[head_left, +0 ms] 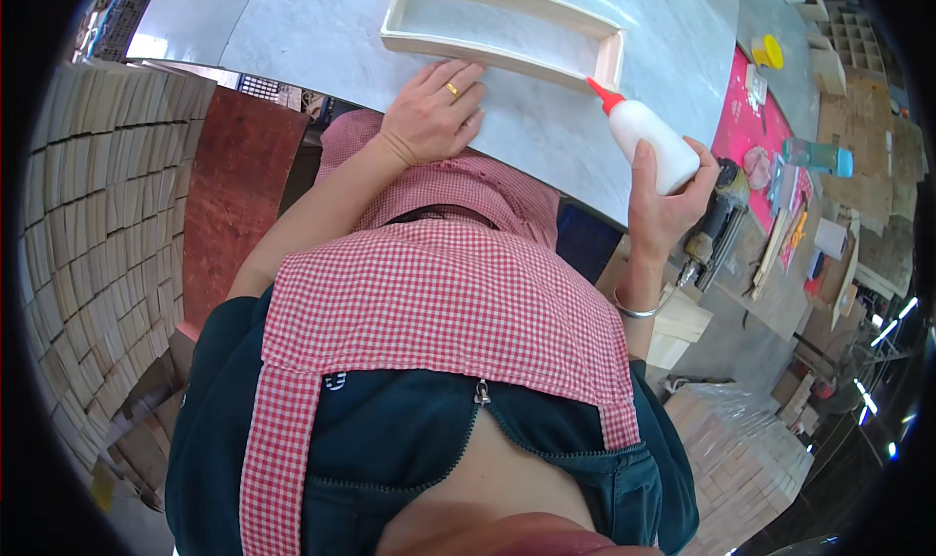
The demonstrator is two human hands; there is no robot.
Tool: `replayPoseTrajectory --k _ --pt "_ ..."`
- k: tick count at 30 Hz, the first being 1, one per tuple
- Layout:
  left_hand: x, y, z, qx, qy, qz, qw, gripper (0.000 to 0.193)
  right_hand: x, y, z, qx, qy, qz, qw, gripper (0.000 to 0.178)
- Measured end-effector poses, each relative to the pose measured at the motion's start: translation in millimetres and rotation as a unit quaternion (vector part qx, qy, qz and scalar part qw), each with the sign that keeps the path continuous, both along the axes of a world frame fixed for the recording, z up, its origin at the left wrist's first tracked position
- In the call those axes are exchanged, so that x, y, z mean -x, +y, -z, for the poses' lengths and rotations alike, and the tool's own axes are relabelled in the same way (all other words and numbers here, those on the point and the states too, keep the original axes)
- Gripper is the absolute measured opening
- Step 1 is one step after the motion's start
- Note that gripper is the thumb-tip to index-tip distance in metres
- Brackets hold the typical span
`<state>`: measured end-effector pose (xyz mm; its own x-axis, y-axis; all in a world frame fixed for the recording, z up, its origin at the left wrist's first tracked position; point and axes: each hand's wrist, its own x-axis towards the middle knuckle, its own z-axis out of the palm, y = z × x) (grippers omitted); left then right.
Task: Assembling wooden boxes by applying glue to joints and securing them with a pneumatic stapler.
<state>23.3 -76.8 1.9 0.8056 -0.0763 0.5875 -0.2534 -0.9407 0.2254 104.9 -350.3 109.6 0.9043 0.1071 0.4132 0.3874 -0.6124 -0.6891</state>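
A long, narrow wooden frame [487, 61] with a pale rim lies on the grey marbled tabletop [322, 20]. My right hand [663, 205] is wrapped round a white squeeze glue bottle [648, 137]. The bottle tilts up to the left, its red nozzle [602, 92] at the frame's near right corner; whether the tip touches the wood, I cannot tell. Beside the frame's near long side, my left hand [436, 110] rests on the table edge with its fingers loosely bent and nothing seen in them. Its fingertips are close to the wood.
Tall stacks of wooden pieces [107, 234] stand at the left, beside a reddish-brown board [239, 191]. To the right, a pneumatic tool [717, 225], a blue-green bottle [819, 156] and a yellow container [767, 51] sit by a pink sheet [736, 117]. Wrapped wood blocks [736, 449] are at lower right.
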Motion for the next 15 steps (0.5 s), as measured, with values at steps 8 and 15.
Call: replayPoseTrajectory --k 8,15 --pt "1 -4 1 -0.011 -0.001 -0.005 1.000 0.025 -3 -22 0 0.020 -0.028 0.045 0.998 0.052" --pt "4 -5 2 -0.003 0.014 -0.010 1.000 0.027 -6 -27 3 -0.020 0.007 0.059 0.998 0.051"
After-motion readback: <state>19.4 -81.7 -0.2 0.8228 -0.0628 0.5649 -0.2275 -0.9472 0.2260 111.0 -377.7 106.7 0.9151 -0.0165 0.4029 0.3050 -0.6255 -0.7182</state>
